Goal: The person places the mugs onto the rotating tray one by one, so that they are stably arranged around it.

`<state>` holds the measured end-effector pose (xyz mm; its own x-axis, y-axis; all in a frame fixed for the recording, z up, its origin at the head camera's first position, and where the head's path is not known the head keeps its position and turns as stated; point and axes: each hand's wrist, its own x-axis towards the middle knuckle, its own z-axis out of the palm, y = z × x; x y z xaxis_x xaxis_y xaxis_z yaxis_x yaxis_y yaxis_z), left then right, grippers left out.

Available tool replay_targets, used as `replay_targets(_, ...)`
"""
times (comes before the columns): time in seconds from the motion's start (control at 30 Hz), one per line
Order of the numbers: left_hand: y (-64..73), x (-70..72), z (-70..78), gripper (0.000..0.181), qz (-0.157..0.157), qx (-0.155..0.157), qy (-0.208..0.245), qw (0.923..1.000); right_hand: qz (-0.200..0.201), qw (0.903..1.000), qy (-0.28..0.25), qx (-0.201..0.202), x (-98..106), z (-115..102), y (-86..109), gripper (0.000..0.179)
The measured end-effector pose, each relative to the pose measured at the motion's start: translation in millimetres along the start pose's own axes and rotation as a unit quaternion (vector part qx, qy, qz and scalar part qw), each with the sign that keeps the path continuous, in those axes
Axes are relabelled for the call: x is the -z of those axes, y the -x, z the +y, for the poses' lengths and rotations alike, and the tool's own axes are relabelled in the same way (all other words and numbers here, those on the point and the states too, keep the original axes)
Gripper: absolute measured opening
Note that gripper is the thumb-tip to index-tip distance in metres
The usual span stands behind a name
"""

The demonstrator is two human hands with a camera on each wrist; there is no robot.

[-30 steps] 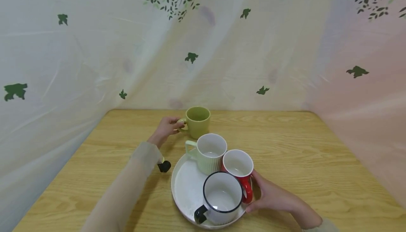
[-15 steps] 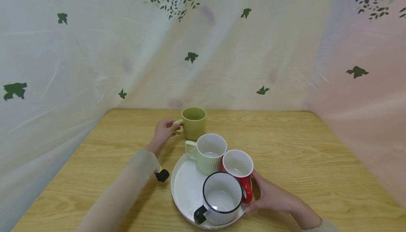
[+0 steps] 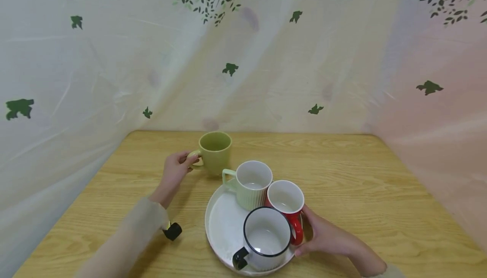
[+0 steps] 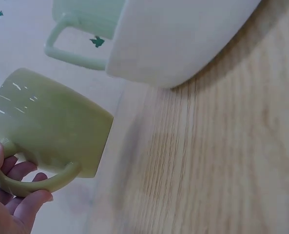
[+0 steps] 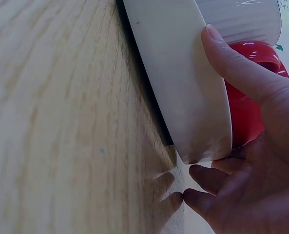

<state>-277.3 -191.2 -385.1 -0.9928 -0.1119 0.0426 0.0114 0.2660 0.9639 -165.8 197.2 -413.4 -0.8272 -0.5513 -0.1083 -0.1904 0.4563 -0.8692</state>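
Note:
In the left wrist view, an olive-green mug [image 4: 51, 122] is held by its handle in my left hand [image 3: 176, 170], the fingers curled through the loop. Its base shows apart from its shadow on the wood. A round white tray [image 3: 222, 231] carries three mugs: a pale green ribbed mug [image 3: 247, 195] at the back, a red mug with a white inside [image 3: 285, 197] at the right, and a white mug with a black rim and handle [image 3: 266, 238] in front. My right hand [image 3: 329, 235] grips the tray's right edge, thumb at the rim [image 5: 215, 92], beside the red mug's handle.
Everything stands on a light wooden table [image 3: 380, 193]. A pale cloth [image 3: 285, 79] printed with leaves and birds hangs around its far side and flanks. A small black object [image 3: 173, 231] is attached under the left sleeve [image 3: 140, 223].
My left hand has brought the olive-green mug leftward and nearer to me, away from the far edge. The right hand, the tray and its mugs have stayed in place.

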Motion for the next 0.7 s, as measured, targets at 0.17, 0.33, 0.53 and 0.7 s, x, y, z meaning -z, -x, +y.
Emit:
replay_targets(0.17, 19.3, 12.7, 7.3, 0.037, -0.009, 0.002, 0.006, 0.9999, -0.001, 0.9998, 0.012, 0.017, 0.3, 0.5, -0.2, 0.117)
replay_targets(0.33, 37.5, 22.3, 15.8, 0.038, -0.013, 0.000, 0.020, 0.9997, -0.003, 1.0000, 0.004, 0.008, -0.6, 0.4, -0.4, 0.118)
replay_targets(0.53, 52.3, 30.5, 18.9, 0.036, -0.010, -0.019, 0.048, 0.9986, -0.001, 1.0000, -0.002, 0.008, -1.7, 0.8, 0.4, 0.117)
replay_targets(0.7, 61.6, 34.2, 22.3, 0.030, -0.008, -0.024, 0.070, 0.9972, -0.001, 0.9999, 0.005, 0.015, -0.8, 0.9, 0.5, 0.116)
